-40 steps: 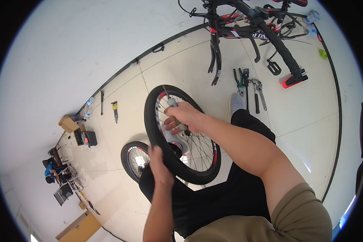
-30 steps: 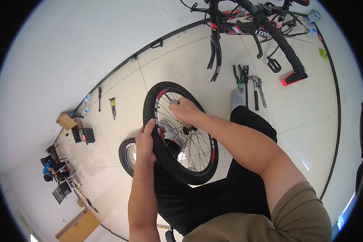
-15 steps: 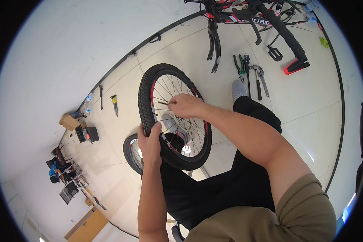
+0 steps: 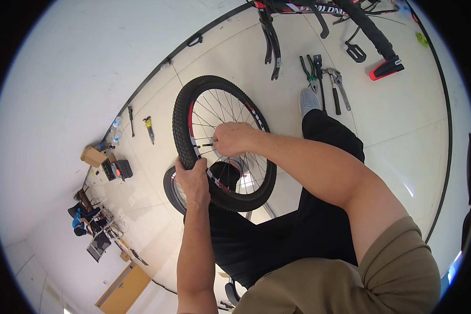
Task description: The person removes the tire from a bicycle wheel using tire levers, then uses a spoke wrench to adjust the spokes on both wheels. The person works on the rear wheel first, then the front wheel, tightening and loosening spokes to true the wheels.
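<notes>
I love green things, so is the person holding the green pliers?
No, the green pliers lie on the floor, while the left hand grips the wheel.

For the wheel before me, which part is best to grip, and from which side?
Probably the tyre, from your left: its rounded outer edge suits the left hand, which wraps it there, while the right hand is over the spokes.

Grips with the left hand a tilted, black-tyred, red-marked bicycle wheel, spreading up and right from there; has a slim dark shaft jutting leftward from the right hand.
</notes>
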Motion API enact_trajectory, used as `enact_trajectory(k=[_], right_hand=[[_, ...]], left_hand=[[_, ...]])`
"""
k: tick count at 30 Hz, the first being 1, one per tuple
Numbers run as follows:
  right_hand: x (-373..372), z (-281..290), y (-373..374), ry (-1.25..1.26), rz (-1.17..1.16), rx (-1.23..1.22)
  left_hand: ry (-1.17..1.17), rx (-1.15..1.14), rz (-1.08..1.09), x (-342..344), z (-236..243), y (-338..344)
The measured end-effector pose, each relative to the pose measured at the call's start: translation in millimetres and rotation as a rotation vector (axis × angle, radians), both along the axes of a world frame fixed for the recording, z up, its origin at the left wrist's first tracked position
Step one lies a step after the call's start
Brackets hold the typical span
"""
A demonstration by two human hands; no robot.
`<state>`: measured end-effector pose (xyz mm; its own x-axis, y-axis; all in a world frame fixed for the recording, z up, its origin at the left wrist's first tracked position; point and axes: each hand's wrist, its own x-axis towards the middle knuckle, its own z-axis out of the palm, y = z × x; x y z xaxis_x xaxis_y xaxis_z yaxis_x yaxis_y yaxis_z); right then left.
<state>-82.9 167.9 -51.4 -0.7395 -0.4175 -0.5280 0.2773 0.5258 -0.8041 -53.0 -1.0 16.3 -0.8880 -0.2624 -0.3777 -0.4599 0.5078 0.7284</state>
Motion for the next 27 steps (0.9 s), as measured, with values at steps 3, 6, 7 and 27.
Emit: enact_trajectory(k=[3, 6, 7, 27], right_hand=[[-0.2, -3.3, -3.8, 0.009, -0.001, -0.01], [3.4, 0.2, -3.6, 0.051, -0.037, -0.078], [2.8, 2.4, -3.7, 0.041, -0.016, -0.09], [10.3, 7.9, -9.7, 0.018, -0.057, -0.121]], left_hand=[[-0.023, 0.097, 0.016, 3.0, 3.5, 3.9], [-0.032, 0.193, 0.044, 6.7, -0.6, -6.2], [-0.029, 0.21, 0.061, 9.6, -0.8, -8.8], [0.061, 0.101, 0.057, 19.8, -9.5, -0.3]])
